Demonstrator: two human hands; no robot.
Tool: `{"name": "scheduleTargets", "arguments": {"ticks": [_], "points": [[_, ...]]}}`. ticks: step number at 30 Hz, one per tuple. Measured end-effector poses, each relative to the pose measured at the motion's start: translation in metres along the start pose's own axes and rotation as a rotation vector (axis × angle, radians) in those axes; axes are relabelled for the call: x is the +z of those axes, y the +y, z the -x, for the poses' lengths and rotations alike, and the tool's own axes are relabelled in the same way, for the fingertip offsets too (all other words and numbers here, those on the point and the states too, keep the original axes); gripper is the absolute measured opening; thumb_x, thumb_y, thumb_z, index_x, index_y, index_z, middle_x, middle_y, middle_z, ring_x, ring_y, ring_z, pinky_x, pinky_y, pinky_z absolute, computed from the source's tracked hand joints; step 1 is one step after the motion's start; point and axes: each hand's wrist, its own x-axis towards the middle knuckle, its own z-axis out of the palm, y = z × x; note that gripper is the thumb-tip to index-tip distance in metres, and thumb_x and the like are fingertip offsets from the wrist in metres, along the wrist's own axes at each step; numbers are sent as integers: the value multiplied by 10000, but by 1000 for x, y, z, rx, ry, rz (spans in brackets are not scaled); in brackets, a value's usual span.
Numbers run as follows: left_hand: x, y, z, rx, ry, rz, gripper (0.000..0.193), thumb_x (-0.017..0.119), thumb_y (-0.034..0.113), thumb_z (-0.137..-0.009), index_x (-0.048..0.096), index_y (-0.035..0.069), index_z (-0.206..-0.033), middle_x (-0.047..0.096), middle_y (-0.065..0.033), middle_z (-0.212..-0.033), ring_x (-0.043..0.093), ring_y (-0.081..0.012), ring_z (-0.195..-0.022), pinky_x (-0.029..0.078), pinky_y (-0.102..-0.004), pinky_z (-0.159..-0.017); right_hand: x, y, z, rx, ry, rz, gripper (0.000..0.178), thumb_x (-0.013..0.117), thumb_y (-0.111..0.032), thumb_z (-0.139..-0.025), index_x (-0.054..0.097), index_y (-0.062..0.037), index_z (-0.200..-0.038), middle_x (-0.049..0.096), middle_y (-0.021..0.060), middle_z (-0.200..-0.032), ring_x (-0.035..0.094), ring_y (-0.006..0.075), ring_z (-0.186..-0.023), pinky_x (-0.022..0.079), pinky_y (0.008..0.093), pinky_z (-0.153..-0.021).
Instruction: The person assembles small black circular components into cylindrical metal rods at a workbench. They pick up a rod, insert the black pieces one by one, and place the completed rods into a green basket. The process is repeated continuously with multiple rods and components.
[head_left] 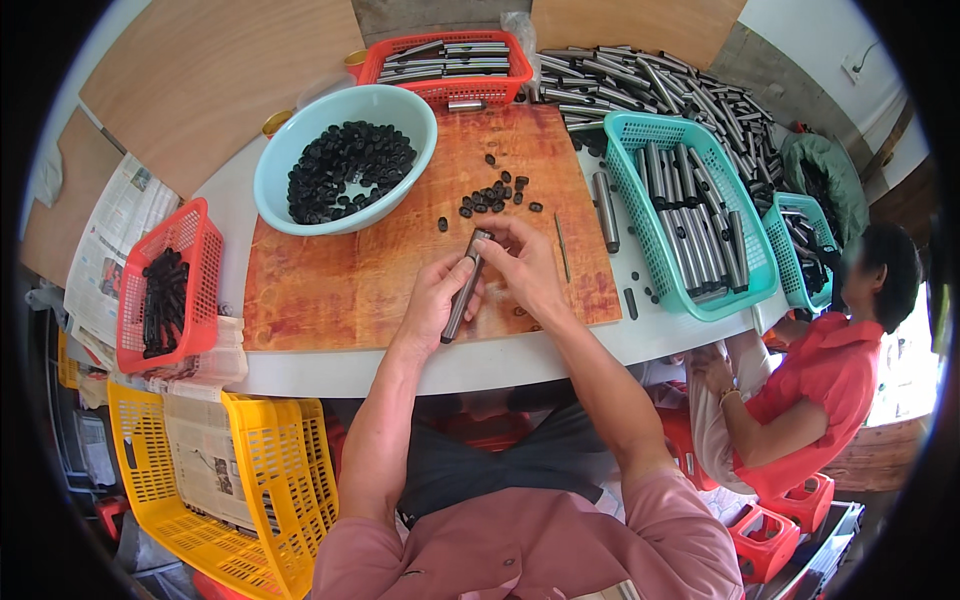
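Observation:
Above the near half of the reddish-brown wooden board [330,300], my left hand [432,292] is wrapped round a dark grey metal tube [461,305], held at a slant. The fingers of my right hand [527,265] are closed about the tube's upper end; whether they also hold a small part is hidden. Just beyond my hands lies a loose group of small black plastic caps [490,196]. A thin metal rod [563,247] rests on the board to the right of my right hand.
A light blue bowl [300,125] of black caps stands far left. Red baskets [205,270] and green baskets [690,312] hold black parts and tubes. More tubes [650,80] are heaped at the back. A yellow crate [285,440] is at lower left; a person in red [815,385] sits at right.

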Motion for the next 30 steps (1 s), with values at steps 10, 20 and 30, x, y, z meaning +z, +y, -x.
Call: {"name": "scheduleTargets", "arguments": {"ticks": [10, 20, 30], "points": [[1, 6, 2, 163, -36, -577, 309, 544, 296, -1076, 625, 23, -1196, 677, -78, -891, 663, -194, -743, 510, -323, -624, -21, 11, 4, 35, -91, -152, 370, 676, -87, -963, 627, 64, -1298, 709, 98, -1064, 665, 148, -958, 544, 310, -838], [16, 10, -2, 680, 114, -1364, 417, 725, 23, -881, 617, -2, -1283, 662, -201, -1141, 631, -398, -1000, 539, -476, -882, -44, -12, -10, 40, -250, 268, 229, 645, -20, -959, 647, 3, -1186, 709, 63, -1085, 672, 142, -1007, 540, 303, -866], [9, -1, -7, 665, 115, -1403, 376, 769, 16, -823, 669, 0, -1185, 637, -173, -1098, 618, -388, -1008, 524, -455, -858, -51, 5, -8, -69, -250, 353, 280, 670, 63, -891, 648, 12, -1166, 739, 138, -1108, 715, 239, -1086, 552, 355, -943]]}}
